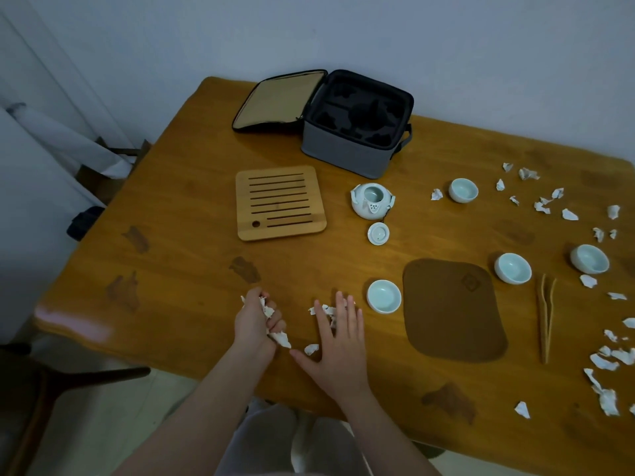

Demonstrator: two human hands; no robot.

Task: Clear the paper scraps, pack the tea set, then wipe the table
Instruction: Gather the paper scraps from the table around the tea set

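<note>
Two hands work the near edge of the wooden table (171,207). The left hand (256,321) is clenched round a wad of paper scraps (280,338), with bits poking out between the fingers. The right hand (338,348) lies flat, fingers straight and spread, covering a few more pieces, and a loose scrap (311,349) sits by its thumb, between the hands. Plenty more torn paper (604,362) litters the right side, well apart from both hands. Four pale cups (383,296) stand scattered, the nearest just beside the right fingertips. The teapot (372,201) is uncovered, its lid (378,233) lying just in front. The bamboo tray (280,202) sits left of the teapot, and the carry case (357,125) gapes open at the far edge. Tongs (547,317) lie beside the brown mat (453,309).
</note>
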